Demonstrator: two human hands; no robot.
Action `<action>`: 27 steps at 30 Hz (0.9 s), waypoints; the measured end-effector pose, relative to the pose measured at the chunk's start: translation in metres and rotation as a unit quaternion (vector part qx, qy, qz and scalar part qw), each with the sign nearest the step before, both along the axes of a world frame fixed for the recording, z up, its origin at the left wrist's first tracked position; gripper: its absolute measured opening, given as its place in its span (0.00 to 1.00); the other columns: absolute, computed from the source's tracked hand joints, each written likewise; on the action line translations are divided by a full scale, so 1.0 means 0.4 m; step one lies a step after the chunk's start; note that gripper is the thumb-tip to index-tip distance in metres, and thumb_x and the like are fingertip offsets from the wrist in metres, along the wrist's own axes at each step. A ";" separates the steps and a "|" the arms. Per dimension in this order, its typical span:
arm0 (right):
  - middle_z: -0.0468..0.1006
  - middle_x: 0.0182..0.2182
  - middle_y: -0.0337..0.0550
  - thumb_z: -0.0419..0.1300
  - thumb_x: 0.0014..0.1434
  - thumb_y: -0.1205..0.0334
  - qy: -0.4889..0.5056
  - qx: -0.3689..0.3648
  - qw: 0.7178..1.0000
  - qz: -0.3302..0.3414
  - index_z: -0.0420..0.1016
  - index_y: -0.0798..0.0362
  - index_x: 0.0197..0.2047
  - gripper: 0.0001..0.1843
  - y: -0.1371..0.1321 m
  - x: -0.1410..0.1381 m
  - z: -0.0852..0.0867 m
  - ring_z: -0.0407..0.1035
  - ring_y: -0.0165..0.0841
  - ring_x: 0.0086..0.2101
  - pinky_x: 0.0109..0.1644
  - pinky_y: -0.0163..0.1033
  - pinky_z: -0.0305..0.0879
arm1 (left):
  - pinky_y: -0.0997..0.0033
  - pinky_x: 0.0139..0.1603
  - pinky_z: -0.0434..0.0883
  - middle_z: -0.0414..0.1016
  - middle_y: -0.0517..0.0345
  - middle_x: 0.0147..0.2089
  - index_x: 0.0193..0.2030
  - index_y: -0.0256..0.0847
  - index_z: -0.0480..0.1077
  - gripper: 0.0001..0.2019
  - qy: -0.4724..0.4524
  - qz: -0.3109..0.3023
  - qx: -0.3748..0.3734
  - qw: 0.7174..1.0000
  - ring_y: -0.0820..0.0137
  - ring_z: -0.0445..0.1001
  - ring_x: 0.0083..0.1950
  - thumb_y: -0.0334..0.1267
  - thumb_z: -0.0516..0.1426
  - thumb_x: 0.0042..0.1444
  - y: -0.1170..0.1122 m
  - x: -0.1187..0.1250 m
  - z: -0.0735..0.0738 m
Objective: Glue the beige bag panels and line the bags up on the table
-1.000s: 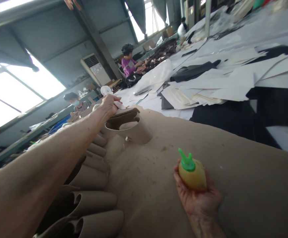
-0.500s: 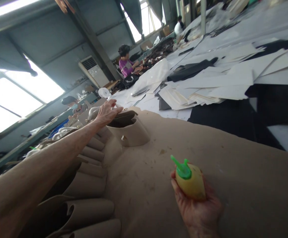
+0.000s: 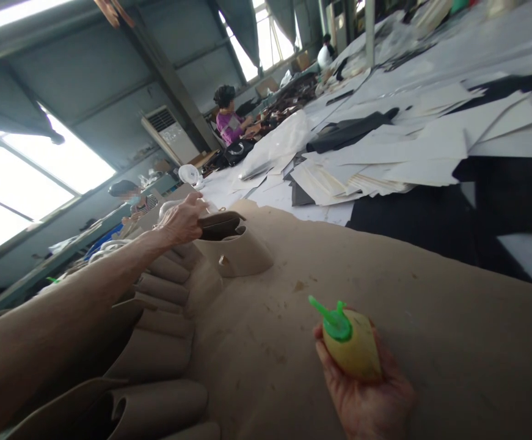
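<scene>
My right hand (image 3: 369,397) is wrapped round a yellow squeeze bottle (image 3: 355,351) with a green nozzle cap (image 3: 332,318), held upright over the tan sheet (image 3: 407,305) that covers the table. My left arm stretches far out to the left. My left hand (image 3: 181,220) is closed on the top edge of a curled tan and dark brown piece (image 3: 229,235) at the far end of a row of curled tan pieces (image 3: 165,339).
White sheets (image 3: 385,159) and black sheets (image 3: 430,214) lie in piles beyond the tan sheet. A small white fan (image 3: 187,174) stands behind my left hand. Three other people sit or stand at tables further off, near an air conditioner (image 3: 169,131).
My left hand has let go of the white thing it held by the fan and come back to grip the curled piece's edge. The bottle has sunk slightly lower in view.
</scene>
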State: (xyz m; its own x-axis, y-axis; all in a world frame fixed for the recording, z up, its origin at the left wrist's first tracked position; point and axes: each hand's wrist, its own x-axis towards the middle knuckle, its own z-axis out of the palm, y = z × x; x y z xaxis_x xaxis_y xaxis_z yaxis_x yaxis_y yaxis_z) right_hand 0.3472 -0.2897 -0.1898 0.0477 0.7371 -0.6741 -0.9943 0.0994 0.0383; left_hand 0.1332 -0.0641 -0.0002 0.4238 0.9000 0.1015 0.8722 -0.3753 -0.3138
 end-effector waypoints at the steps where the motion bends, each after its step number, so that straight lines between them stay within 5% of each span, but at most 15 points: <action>1: 0.81 0.31 0.45 0.74 0.14 0.63 0.001 -0.003 1.000 -0.002 0.80 0.50 0.27 0.28 0.001 -0.001 0.000 0.76 0.45 0.28 0.26 0.43 0.74 | 0.48 0.54 0.65 0.61 0.43 0.62 0.53 0.40 0.67 0.20 0.025 0.034 0.020 0.999 0.52 0.67 0.56 0.37 0.58 0.52 0.001 0.004 0.000; 5: 0.81 0.32 0.45 0.74 0.13 0.63 0.003 -0.011 1.000 -0.003 0.80 0.50 0.27 0.27 0.002 -0.003 -0.001 0.75 0.45 0.27 0.24 0.42 0.74 | 0.50 0.48 0.69 0.72 0.50 0.43 0.45 0.38 0.70 0.14 0.119 0.116 0.012 0.986 0.59 0.71 0.46 0.43 0.60 0.55 0.007 0.010 0.013; 16: 0.81 0.30 0.45 0.73 0.16 0.64 -0.007 0.001 1.000 -0.011 0.79 0.53 0.27 0.26 0.000 -0.008 -0.002 0.75 0.45 0.26 0.24 0.43 0.74 | 0.60 0.41 0.69 0.69 0.59 0.31 0.37 0.37 0.70 0.12 0.091 0.087 0.038 0.991 0.66 0.71 0.35 0.45 0.56 0.59 0.014 -0.020 0.060; 22: 0.81 0.29 0.42 0.71 0.21 0.64 -0.011 0.003 1.000 -0.023 0.78 0.51 0.25 0.20 -0.005 -0.010 -0.005 0.75 0.44 0.26 0.25 0.45 0.75 | 0.62 0.39 0.71 0.69 0.58 0.33 0.33 0.36 0.69 0.10 0.031 0.113 0.073 0.990 0.68 0.70 0.35 0.42 0.60 0.56 0.052 0.020 0.083; 27: 0.80 0.29 0.45 0.73 0.16 0.64 -0.017 0.000 1.000 -0.019 0.79 0.54 0.27 0.26 -0.002 -0.009 0.000 0.75 0.45 0.26 0.24 0.43 0.74 | 0.60 0.41 0.71 0.70 0.55 0.38 0.37 0.36 0.69 0.10 -0.017 0.131 0.108 0.985 0.66 0.71 0.39 0.41 0.61 0.55 0.078 0.074 0.078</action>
State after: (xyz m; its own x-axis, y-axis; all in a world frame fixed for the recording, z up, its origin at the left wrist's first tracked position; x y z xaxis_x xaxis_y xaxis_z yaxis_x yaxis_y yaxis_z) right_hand 0.3435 -0.2903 -0.1898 0.0988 0.7342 -0.6717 -0.9904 0.1380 0.0051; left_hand 0.1627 -0.0330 0.0309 0.1728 0.9341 0.3123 0.9415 -0.0634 -0.3310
